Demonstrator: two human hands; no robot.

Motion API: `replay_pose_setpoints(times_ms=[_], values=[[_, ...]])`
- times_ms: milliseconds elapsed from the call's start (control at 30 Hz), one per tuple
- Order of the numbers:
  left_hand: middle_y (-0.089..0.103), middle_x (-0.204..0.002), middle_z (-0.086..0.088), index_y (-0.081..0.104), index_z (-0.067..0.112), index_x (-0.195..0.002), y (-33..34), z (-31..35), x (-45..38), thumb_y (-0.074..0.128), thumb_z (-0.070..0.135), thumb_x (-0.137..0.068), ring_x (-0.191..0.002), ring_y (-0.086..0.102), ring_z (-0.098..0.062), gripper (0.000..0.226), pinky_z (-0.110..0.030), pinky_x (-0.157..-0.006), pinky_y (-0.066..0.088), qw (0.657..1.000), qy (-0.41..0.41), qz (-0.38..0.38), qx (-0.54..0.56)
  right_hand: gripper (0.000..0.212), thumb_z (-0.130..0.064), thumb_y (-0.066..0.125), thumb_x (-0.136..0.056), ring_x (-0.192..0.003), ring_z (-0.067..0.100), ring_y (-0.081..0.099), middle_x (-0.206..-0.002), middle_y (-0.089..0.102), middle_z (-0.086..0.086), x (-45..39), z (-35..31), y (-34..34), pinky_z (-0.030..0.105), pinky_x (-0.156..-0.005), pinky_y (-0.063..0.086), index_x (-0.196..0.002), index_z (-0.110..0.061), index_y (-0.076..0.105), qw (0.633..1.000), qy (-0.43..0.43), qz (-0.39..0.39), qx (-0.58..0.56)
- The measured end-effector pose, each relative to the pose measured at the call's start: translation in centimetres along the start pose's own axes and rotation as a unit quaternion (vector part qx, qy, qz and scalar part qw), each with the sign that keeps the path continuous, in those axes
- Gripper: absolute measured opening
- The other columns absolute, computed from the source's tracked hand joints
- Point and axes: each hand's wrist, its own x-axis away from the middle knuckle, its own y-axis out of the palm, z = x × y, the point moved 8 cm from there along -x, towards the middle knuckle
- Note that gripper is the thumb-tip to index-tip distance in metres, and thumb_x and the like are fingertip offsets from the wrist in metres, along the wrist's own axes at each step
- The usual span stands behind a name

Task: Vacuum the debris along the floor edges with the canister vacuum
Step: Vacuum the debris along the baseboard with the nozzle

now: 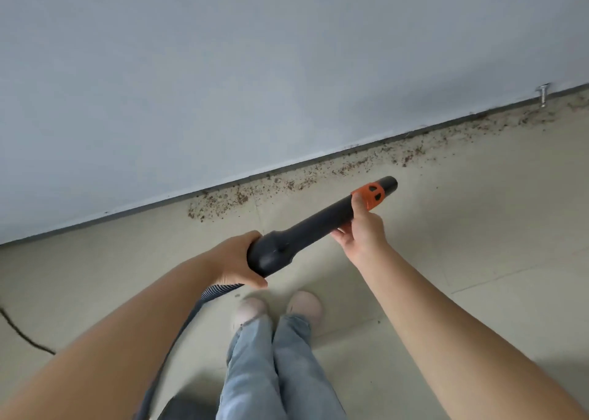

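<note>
A black plastic vacuum wand with an orange collar (322,225) is held above the beige floor (478,228), pointing up and right. Its thick rear end is gripped by the left hand (237,258); the right hand (361,225) is curled round the tube beside the collar. Brown crumbly debris (318,177) is strewn along the grey wall (255,69) edge.

Bare forearms, light-blue jeans (280,372), pale pink shoes (304,305).
</note>
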Motion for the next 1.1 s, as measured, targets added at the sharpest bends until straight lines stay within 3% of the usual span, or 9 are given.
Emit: replay_pose_setpoints(times_ms=[233,467,600,733,833,967,1100], values=[[0.058,-0.103,0.002,0.048,0.018,-0.112,0.5,-6.5,1.2,0.079,0.029,-0.068,-0.095,0.055,-0.018,0.055,-0.026,-0.082,0.044,0.998,-0.047,0.026,-0.02,0.066,-0.01,0.067,-0.084,-0.12,0.033,0.05,-0.134,0.046,0.015,1.0,7.0,5.0,0.039,-0.093,0.048,-0.139,-0.004,0.031,0.989,0.031,0.011,0.143],[0.055,-0.103,0.001,0.049,0.018,-0.107,2.9,-13.2,0.5,0.071,0.027,-0.071,-0.085,0.052,-0.017,0.044,-0.027,-0.067,0.039,0.963,-0.103,0.249,0.003,0.056,-0.017,0.065,-0.087,-0.115,0.031,0.051,-0.128,0.049,0.012,-3.3,12.2,9.2,0.039,-0.089,0.049,-0.132,-0.004,0.036,0.944,0.022,0.001,0.33],[0.051,-0.115,-0.001,0.046,0.014,-0.116,6.4,-16.4,-2.4,0.067,0.027,-0.076,-0.101,0.052,-0.021,0.047,-0.025,-0.072,0.034,0.935,-0.119,0.333,0.024,0.058,-0.015,0.066,-0.086,-0.111,0.033,0.053,-0.124,0.051,0.013,-7.5,15.2,9.0,0.042,-0.089,0.051,-0.133,-0.003,0.035,0.927,0.007,0.014,0.375],[0.054,-0.111,0.0,0.045,0.016,-0.116,9.3,-21.4,-6.4,0.068,0.024,-0.074,-0.091,0.053,-0.021,0.048,-0.026,-0.068,0.036,0.933,-0.13,0.328,0.063,0.052,-0.01,0.063,-0.086,-0.103,0.029,0.055,-0.119,0.052,0.012,-12.2,20.0,9.0,0.041,-0.087,0.051,-0.131,-0.004,0.037,0.921,0.0,0.007,0.389],[0.054,-0.101,0.002,0.046,0.015,-0.112,10.9,-26.2,-9.8,0.07,0.022,-0.07,-0.081,0.052,-0.018,0.048,-0.026,-0.064,0.039,0.93,-0.144,0.324,0.099,0.053,-0.01,0.061,-0.087,-0.092,0.026,0.052,-0.113,0.053,0.012,-15.8,23.9,10.6,0.031,-0.08,0.045,-0.131,-0.002,0.035,0.917,-0.042,0.005,0.396],[0.055,-0.089,0.004,0.049,0.016,-0.106,12.6,-34.2,-13.0,0.071,0.022,-0.067,-0.08,0.054,-0.017,0.045,-0.025,-0.062,0.043,0.915,-0.181,0.326,0.157,0.057,-0.014,0.061,-0.088,-0.11,0.034,0.055,-0.129,0.049,0.017,-19.9,30.7,14.4,0.034,-0.078,0.04,-0.132,-0.002,0.027,0.913,-0.097,-0.052,0.394],[0.052,-0.082,0.008,0.05,0.017,-0.105,12.4,-41.4,-13.8,0.071,0.021,-0.067,-0.078,0.052,-0.016,0.044,-0.021,-0.055,0.038,0.892,-0.209,0.366,0.161,0.056,-0.012,0.061,-0.087,-0.108,0.035,0.056,-0.127,0.051,0.018,-22.9,37.2,18.0,0.033,-0.077,0.041,-0.131,-0.001,0.028,0.909,-0.111,-0.111,0.387]])
